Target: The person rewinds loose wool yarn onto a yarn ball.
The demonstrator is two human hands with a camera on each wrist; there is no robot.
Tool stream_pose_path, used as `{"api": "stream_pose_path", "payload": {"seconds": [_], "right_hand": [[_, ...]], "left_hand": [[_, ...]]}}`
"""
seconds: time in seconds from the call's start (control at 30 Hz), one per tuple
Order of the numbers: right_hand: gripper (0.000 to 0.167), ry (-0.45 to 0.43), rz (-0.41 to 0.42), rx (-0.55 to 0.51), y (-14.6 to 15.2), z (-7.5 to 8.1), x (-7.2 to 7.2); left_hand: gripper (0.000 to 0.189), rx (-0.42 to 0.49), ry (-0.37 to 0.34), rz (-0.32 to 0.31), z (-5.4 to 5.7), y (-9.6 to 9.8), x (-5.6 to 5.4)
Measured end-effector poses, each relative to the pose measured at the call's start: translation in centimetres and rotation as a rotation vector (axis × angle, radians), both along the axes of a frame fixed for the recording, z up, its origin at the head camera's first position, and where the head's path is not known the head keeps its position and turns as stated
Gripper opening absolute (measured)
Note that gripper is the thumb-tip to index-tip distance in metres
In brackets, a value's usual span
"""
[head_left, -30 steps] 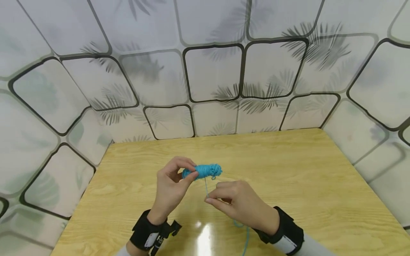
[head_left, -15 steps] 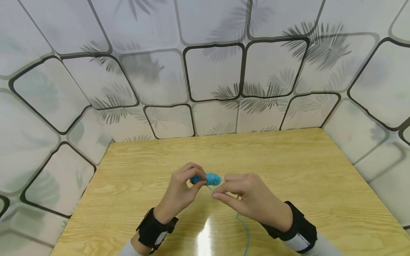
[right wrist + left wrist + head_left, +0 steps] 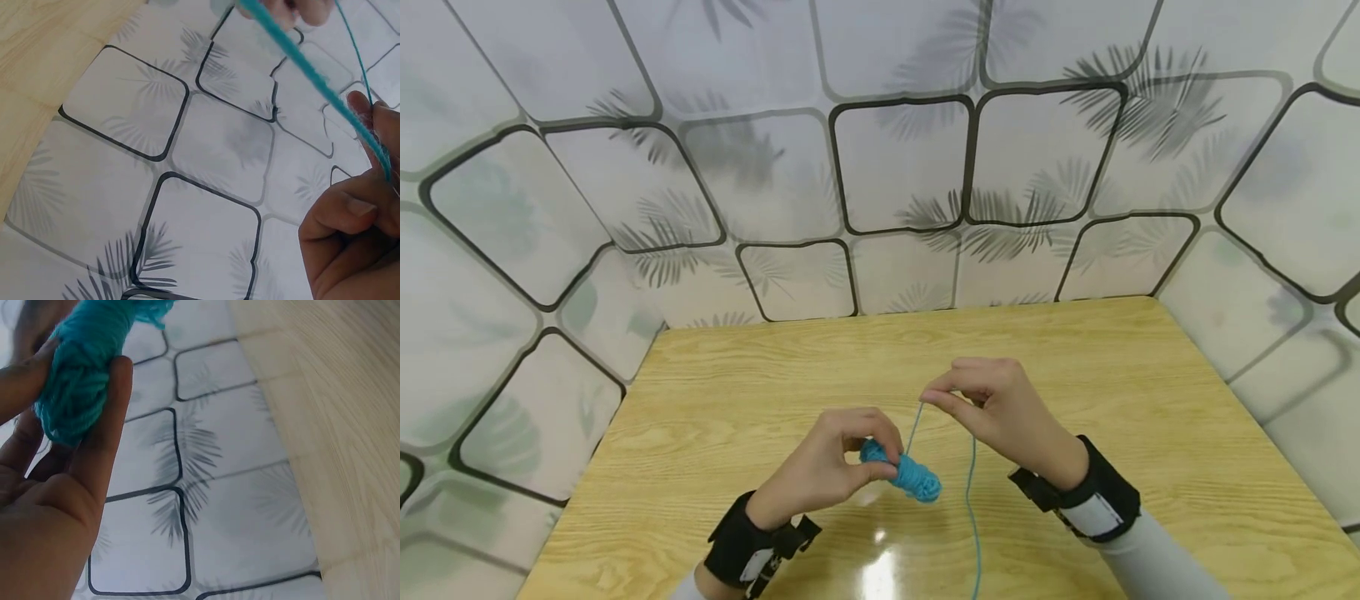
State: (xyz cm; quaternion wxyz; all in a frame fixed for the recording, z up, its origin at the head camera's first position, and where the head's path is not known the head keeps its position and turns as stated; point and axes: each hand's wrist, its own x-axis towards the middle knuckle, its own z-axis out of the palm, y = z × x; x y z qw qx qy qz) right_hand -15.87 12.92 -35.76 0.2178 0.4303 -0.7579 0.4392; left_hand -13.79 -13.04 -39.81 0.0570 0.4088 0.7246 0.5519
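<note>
My left hand (image 3: 838, 462) grips a small bundle of blue yarn (image 3: 919, 480) between thumb and fingers, its far end tilted down to the right. In the left wrist view the wound yarn (image 3: 81, 381) fills the space between thumb and fingers, with loose loops at its far end. Up and to the right, my right hand (image 3: 1000, 404) pinches a strand of the yarn (image 3: 914, 428) that runs taut from the bundle. From the right hand the loose tail (image 3: 973, 517) hangs down past the front of the view. The right wrist view shows the strand (image 3: 312, 78) passing into the curled fingers.
Both hands are over a light wooden table (image 3: 760, 367). A pale wall covering (image 3: 902, 167) with dark outlined shapes and leaf prints stands behind it and along both sides. Black straps (image 3: 1093, 496) with small devices circle both wrists.
The right hand has moved up and away from the bundle, drawing the strand from below it to above it. The left hand has lowered slightly to the right, tilting the bundle downward.
</note>
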Motion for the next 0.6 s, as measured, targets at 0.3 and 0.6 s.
{"api": "stream_pose_path", "payload": {"seconds": [0.3, 0.6], "right_hand": [[0.019, -0.054, -0.027, 0.019, 0.0, -1.7, -1.2], [0.005, -0.124, 0.032, 0.070, -1.2, -3.7, -0.6]], "left_hand": [[0.018, 0.186, -0.164, -0.223, 2.0, -0.2, 1.1], [0.018, 0.373, -0.140, -0.060, 3.0, -0.2, 1.1]]}}
